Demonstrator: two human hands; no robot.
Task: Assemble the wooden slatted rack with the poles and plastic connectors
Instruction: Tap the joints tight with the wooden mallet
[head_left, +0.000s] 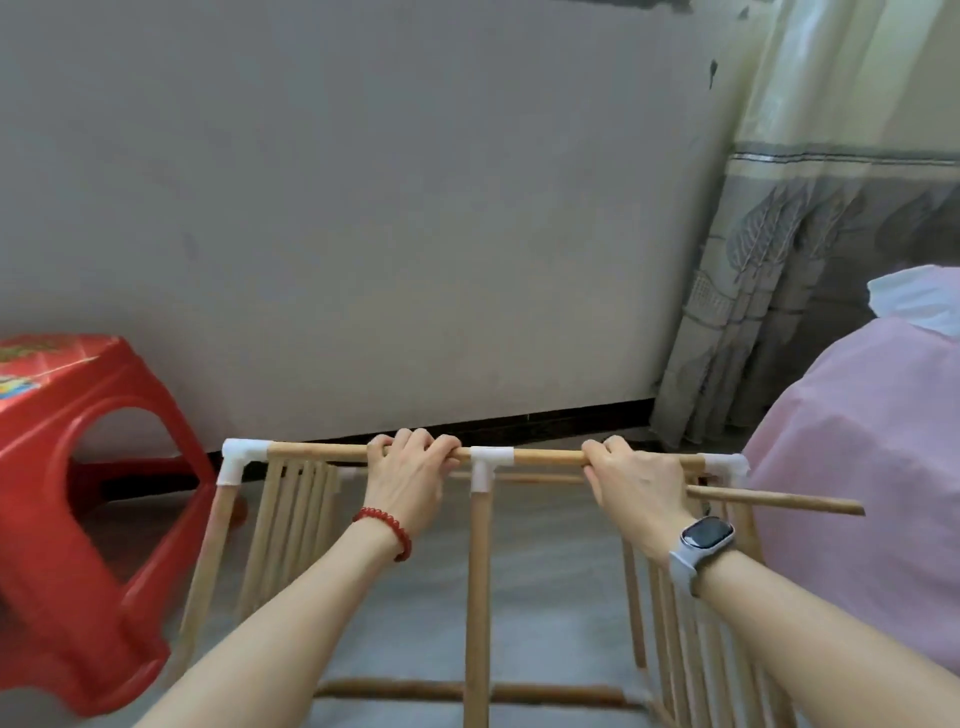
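The wooden rack stands on the floor in front of me, its top pole (545, 457) running left to right. White plastic connectors sit at the left corner (239, 457), the middle (488, 462) and the right corner (724, 462). My left hand (405, 478) grips the top pole just left of the middle connector. My right hand (636, 483) grips the pole right of it and also holds a loose wooden pole (779, 501) that sticks out to the right. Slatted panels hang at the left (296, 519) and the right (675, 623). A centre post (478, 597) runs down to a lower crossbar (405, 688).
A red plastic stool (78, 493) stands close on the left. A pink covered mound (872, 467) crowds the right side. A grey wall (363, 208) and a patterned curtain (805, 260) lie behind the rack. Grey floor (550, 571) shows inside the frame.
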